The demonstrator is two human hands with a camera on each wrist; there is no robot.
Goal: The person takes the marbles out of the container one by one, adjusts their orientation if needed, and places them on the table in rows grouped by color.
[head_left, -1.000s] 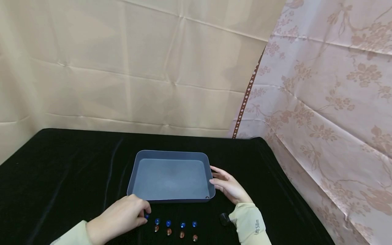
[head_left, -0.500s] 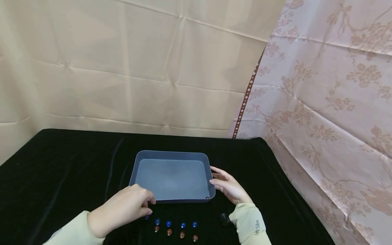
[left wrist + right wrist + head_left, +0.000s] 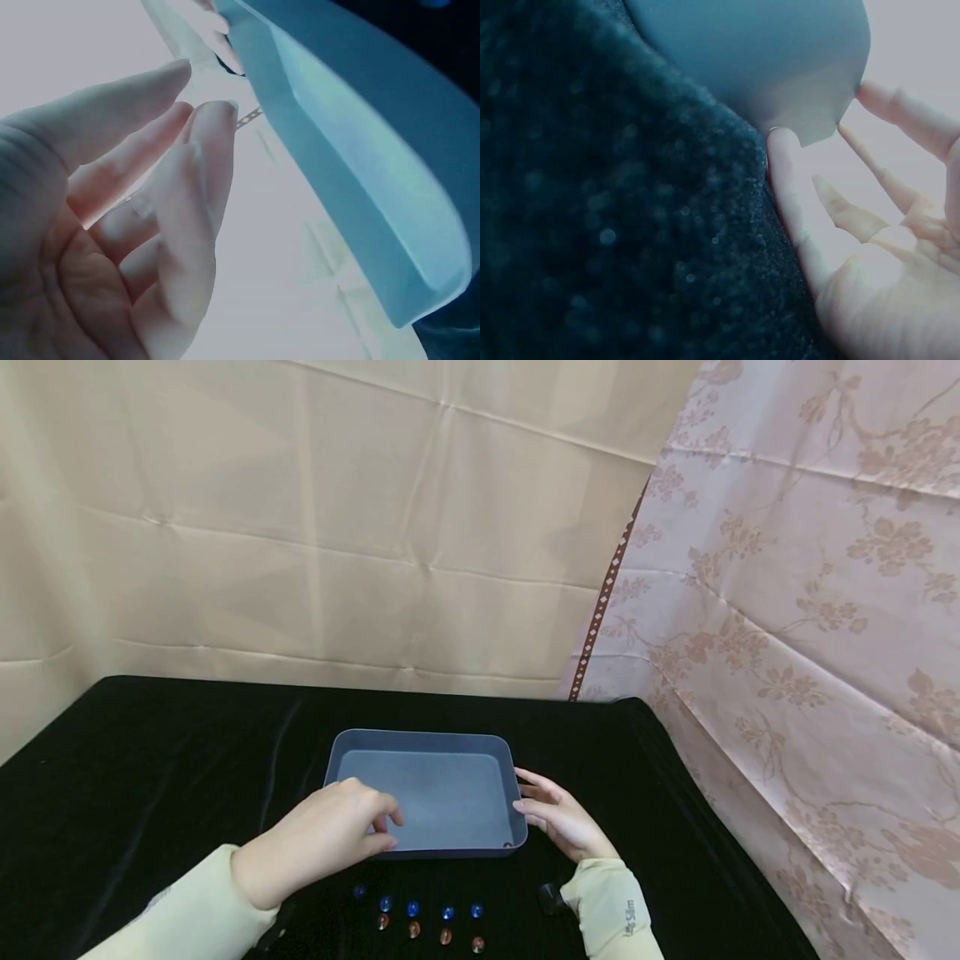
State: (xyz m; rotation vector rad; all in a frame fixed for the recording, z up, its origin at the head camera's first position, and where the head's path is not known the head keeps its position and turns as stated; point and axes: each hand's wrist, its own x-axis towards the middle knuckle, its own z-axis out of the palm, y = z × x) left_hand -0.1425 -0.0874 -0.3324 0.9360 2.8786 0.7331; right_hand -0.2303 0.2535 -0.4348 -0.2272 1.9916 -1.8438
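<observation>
My left hand (image 3: 322,831) hovers over the front left part of a blue-grey rectangular tray (image 3: 427,740). In the left wrist view its fingers are loosely bent, thumb apart from the index finger, with no object gripped. My right hand (image 3: 558,814) rests its fingertips against the tray's right wall, fingers spread, as the right wrist view also shows. In front of the tray lies a row of blue glass marbles (image 3: 412,908), the leftmost blue marble (image 3: 359,891) set slightly apart. Below them runs a shorter row of orange-brown marbles (image 3: 446,936). A small dark brownish thing (image 3: 507,844) sits in the tray's front right corner.
A black cloth (image 3: 150,793) covers the table. Beside the right sleeve is a small black object (image 3: 550,897). Behind the table hangs a cream curtain (image 3: 337,527), and a pink floral curtain (image 3: 810,610) closes off the right side.
My left hand has let go of the leftmost blue marble and moved up and right over the tray. That marble stays at the row's left end. The right hand has not moved.
</observation>
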